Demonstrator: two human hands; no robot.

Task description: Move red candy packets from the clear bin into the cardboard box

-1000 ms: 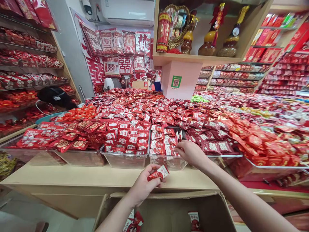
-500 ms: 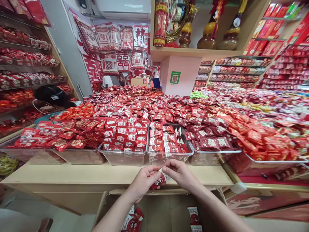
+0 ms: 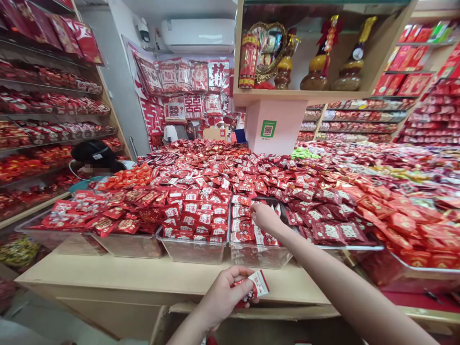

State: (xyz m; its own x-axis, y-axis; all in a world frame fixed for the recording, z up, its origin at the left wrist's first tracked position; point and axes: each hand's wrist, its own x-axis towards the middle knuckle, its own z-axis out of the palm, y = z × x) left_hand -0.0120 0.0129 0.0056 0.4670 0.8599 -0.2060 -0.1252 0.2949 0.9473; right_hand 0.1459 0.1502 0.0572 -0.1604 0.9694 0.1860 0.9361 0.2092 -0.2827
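My left hand [image 3: 230, 292] is closed around a small red-and-white candy packet [image 3: 259, 283], thumb on top, above the near edge of the counter. One white end of the packet sticks out past the fingers. Farther forward, my right hand [image 3: 266, 219] reaches into a clear plastic bin [image 3: 260, 256] of similar packets standing in rows. Its fingers are bent down onto the packets [image 3: 241, 224], and their tips are partly hidden, so what they pinch does not show. Below my hands lies an open cardboard box [image 3: 287, 314], mostly cut off by the frame.
Beside that bin stand more clear bins: red packets [image 3: 196, 218] to the left, dark red [image 3: 332, 230] and orange-red ones [image 3: 413, 225] to the right. A wooden cabinet [image 3: 273, 98] overhangs a white pillar [image 3: 276, 127]. Another person [image 3: 97, 155] is bent low at the left.
My right hand has left the packet beside my left hand and moved forward into the bin. My left hand keeps its packet. The view has tilted up, and less of the box shows.
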